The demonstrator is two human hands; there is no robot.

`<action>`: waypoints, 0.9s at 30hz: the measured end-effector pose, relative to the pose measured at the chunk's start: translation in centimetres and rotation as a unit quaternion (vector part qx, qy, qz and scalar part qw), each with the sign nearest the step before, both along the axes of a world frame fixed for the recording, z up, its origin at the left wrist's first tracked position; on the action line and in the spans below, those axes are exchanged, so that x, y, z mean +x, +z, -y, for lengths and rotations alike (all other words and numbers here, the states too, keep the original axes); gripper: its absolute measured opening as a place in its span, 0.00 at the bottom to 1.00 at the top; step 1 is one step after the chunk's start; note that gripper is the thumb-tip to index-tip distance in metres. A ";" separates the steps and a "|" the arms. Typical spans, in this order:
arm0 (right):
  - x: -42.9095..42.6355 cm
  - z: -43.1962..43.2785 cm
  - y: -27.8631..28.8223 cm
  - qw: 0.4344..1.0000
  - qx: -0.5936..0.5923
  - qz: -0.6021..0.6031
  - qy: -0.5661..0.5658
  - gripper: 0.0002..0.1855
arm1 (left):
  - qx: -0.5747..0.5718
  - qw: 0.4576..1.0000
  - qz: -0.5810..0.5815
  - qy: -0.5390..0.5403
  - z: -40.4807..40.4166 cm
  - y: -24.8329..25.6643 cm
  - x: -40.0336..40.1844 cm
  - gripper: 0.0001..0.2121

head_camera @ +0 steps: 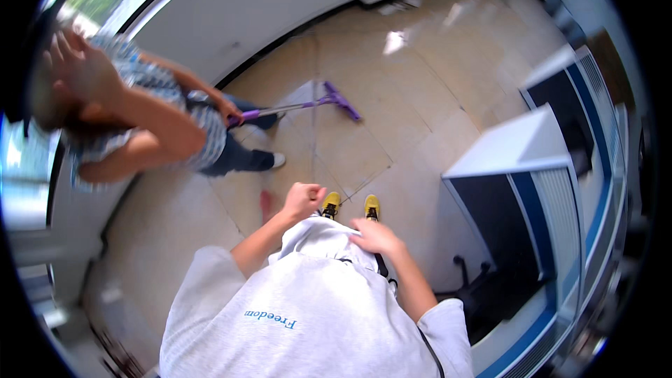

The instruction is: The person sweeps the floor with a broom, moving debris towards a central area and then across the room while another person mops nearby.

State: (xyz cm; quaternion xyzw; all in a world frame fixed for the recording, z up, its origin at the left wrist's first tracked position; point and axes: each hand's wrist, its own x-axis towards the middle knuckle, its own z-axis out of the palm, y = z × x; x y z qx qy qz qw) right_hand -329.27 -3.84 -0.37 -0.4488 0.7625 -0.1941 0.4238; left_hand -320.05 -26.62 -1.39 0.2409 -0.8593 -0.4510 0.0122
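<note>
My left hand [303,200] hovers in front of my waist, its fingers curled in and nothing visible in them. My right hand [377,236] is by the front of my pale trousers [317,239], fingers loosely apart and slightly blurred. It holds nothing that I can see. Whether it touches the cloth, I cannot tell. Below both hands are my yellow shoes [331,203] with dark laces, standing on the tiled floor [357,155].
At left another person [210,142] grips a purple squeegee-type mop [294,107] in one hand, the other hand raised. White-and-blue desk cubicles [514,152] line the right, with an office chair base [467,273] beneath. A blurred reddish object [265,205] lies left of my feet.
</note>
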 end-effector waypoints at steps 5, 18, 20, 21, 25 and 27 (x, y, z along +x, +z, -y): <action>-1.5 0.4 -2.0 0.992 -0.112 0.065 -0.003 0.15 | 0.001 0.990 -0.069 -0.126 -7.8 3.9 -3.4 0.04; -11.3 -6.9 -9.2 0.984 -0.098 0.146 0.006 0.10 | 0.028 0.988 -0.148 -0.024 -21.3 4.8 -1.1 0.04; -9.2 -7.0 -8.8 0.971 -0.162 0.177 -0.011 0.11 | 0.028 0.981 -0.179 0.073 -22.4 4.4 -0.5 0.04; -7.5 -6.9 -8.9 0.951 -0.232 0.202 -0.044 0.12 | 0.026 0.973 -0.201 0.112 -22.3 4.6 -0.4 0.04; -3.6 -3.6 -7.2 0.911 -0.360 0.199 0.029 0.13 | -0.010 0.971 -0.138 0.194 -21.7 5.9 2.1 0.12; -1.1 -1.4 -6.5 0.894 -0.379 0.229 0.070 0.11 | -0.029 0.975 -0.106 0.192 -22.3 6.5 4.2 0.12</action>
